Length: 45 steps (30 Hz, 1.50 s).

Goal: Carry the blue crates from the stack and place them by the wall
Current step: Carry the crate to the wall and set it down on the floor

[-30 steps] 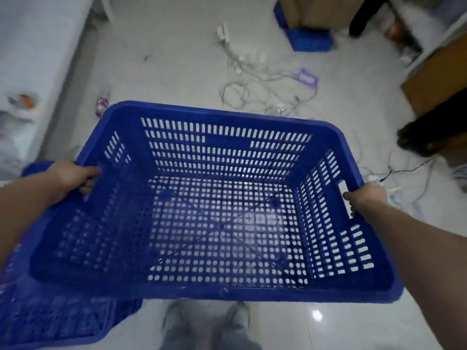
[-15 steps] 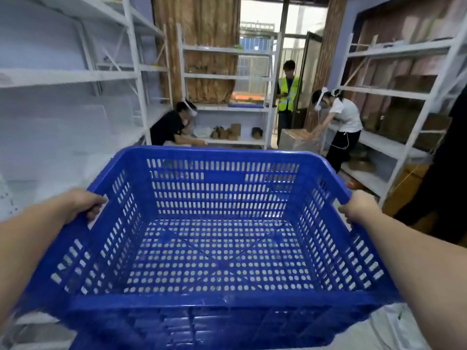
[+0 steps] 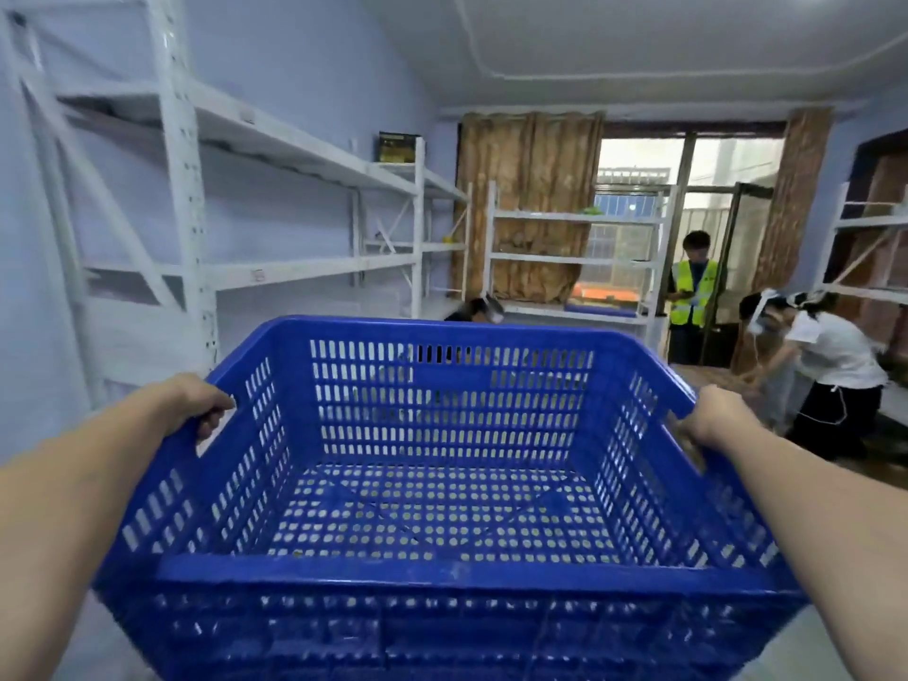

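A large blue perforated crate (image 3: 452,580) fills the lower middle of the head view, held up in front of me with its open top toward the camera. It is empty inside. My left hand (image 3: 194,403) grips the handle slot in the crate's left wall. My right hand (image 3: 707,412) grips the rim at the handle of the right wall. Both forearms reach in from the bottom corners. The stack of other crates is out of view.
White metal shelving (image 3: 182,228) lines the pale blue wall on the left. More racks (image 3: 575,258) stand at the back by brown curtains. A person in a yellow vest (image 3: 693,292), a bent person in white (image 3: 830,361) and a crouching person (image 3: 479,309) are ahead.
My view has swung up from the floor to the room. The crate has stayed in both hands and risen with it; the people now appear lower and farther right.
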Each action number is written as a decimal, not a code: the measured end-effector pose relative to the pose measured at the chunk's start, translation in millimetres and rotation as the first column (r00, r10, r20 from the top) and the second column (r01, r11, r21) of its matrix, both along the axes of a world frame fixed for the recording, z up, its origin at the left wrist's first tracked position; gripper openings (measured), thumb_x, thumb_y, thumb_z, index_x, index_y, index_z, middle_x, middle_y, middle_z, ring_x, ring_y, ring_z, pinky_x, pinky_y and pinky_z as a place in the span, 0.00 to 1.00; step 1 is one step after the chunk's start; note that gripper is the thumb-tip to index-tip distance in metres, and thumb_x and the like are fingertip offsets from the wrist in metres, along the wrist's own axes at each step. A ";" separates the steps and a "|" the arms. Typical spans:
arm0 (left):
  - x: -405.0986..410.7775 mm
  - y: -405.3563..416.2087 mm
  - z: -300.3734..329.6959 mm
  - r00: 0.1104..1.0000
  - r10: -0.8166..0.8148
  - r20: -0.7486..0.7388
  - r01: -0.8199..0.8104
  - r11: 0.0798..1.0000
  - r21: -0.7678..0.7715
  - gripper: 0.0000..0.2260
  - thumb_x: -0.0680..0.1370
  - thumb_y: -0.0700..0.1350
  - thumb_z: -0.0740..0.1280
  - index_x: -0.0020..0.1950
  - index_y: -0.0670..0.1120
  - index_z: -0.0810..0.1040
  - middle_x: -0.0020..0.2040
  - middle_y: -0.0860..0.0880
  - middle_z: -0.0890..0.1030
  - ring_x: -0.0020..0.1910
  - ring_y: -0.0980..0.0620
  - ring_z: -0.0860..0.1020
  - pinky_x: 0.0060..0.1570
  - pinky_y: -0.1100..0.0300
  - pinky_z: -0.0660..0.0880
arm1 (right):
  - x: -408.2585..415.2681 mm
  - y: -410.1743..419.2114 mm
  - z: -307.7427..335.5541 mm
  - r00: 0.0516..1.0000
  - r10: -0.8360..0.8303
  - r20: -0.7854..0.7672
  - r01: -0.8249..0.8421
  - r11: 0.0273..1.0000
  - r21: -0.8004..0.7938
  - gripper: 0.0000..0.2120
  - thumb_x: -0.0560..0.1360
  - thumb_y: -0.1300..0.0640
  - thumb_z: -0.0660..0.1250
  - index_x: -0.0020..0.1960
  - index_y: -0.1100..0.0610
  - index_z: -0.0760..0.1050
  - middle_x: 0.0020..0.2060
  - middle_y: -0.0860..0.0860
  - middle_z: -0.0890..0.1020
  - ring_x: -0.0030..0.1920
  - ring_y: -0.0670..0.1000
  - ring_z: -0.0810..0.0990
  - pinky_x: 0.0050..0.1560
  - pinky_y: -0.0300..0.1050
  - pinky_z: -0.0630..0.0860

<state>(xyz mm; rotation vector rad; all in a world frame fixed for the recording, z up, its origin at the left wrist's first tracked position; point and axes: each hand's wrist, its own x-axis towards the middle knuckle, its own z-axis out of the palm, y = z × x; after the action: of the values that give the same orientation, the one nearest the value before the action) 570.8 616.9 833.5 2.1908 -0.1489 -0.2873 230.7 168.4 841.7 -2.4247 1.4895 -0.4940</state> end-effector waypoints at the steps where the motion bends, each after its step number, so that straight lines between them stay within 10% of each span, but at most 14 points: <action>1: -6.2 8.9 -1.1 0.999 0.036 -0.004 -0.036 0.999 -0.001 0.16 0.80 0.35 0.60 0.32 0.40 0.65 0.24 0.45 0.65 0.16 0.51 0.62 0.20 0.65 0.63 | 7.3 -2.5 2.4 0.999 0.037 -0.004 -0.037 0.999 0.000 0.08 0.73 0.57 0.68 0.44 0.61 0.72 0.37 0.56 0.75 0.40 0.56 0.74 0.41 0.45 0.71; 9: -94.0 89.9 -11.9 0.940 0.341 0.015 -0.341 0.940 0.006 0.14 0.80 0.34 0.61 0.33 0.39 0.67 0.27 0.44 0.66 0.19 0.51 0.63 0.21 0.64 0.64 | 83.2 -8.5 -9.0 0.931 0.349 -0.111 -0.354 0.935 -0.028 0.08 0.73 0.58 0.65 0.35 0.60 0.73 0.32 0.54 0.79 0.27 0.48 0.71 0.27 0.42 0.66; 13: -150.6 148.3 -20.9 0.872 0.489 0.006 -0.489 0.872 0.029 0.15 0.80 0.34 0.60 0.32 0.39 0.66 0.27 0.44 0.66 0.24 0.50 0.63 0.24 0.61 0.64 | 142.2 23.5 -27.0 0.848 0.511 -0.141 -0.518 0.855 -0.017 0.07 0.69 0.56 0.66 0.43 0.61 0.77 0.38 0.56 0.79 0.37 0.56 0.77 0.36 0.44 0.71; 18: -226.3 238.7 -17.6 0.721 0.692 0.041 -0.693 0.716 0.088 0.18 0.80 0.34 0.61 0.29 0.39 0.66 0.20 0.45 0.67 0.18 0.49 0.64 0.19 0.62 0.65 | 190.0 137.2 -31.4 0.715 0.688 -0.127 -0.692 0.722 0.010 0.12 0.73 0.56 0.68 0.52 0.63 0.78 0.36 0.57 0.80 0.40 0.55 0.81 0.40 0.43 0.71; 23: -295.7 332.3 -14.8 0.557 0.829 0.047 -0.827 0.550 0.114 0.17 0.80 0.35 0.61 0.29 0.39 0.68 0.23 0.43 0.68 0.23 0.48 0.65 0.25 0.58 0.65 | 218.3 267.6 -31.5 0.584 0.809 -0.068 -0.804 0.587 0.089 0.10 0.76 0.59 0.65 0.37 0.61 0.72 0.28 0.53 0.76 0.26 0.49 0.75 0.25 0.40 0.66; 33: -423.9 530.7 -43.7 0.246 0.969 0.014 -0.964 0.243 0.111 0.18 0.79 0.34 0.61 0.29 0.39 0.67 0.17 0.46 0.66 0.20 0.48 0.63 0.16 0.65 0.62 | 258.7 551.6 -60.8 0.308 0.950 0.052 -0.938 0.294 0.182 0.07 0.75 0.63 0.66 0.39 0.63 0.71 0.37 0.61 0.82 0.31 0.57 0.80 0.32 0.47 0.78; 45: -421.9 656.2 -80.0 0.125 0.989 -0.083 -0.986 0.133 0.103 0.18 0.80 0.33 0.60 0.29 0.39 0.65 0.17 0.46 0.65 0.22 0.48 0.62 0.22 0.62 0.63 | 295.3 703.7 -120.3 0.244 0.969 0.030 -0.943 0.230 0.240 0.02 0.74 0.64 0.64 0.46 0.63 0.72 0.35 0.59 0.79 0.30 0.57 0.80 0.36 0.49 0.80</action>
<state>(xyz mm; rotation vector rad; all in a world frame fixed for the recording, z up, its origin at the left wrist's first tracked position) 148.9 1273.1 753.6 1.7684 1.4328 0.3756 526.0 872.1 721.4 -2.6071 -0.2274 0.1370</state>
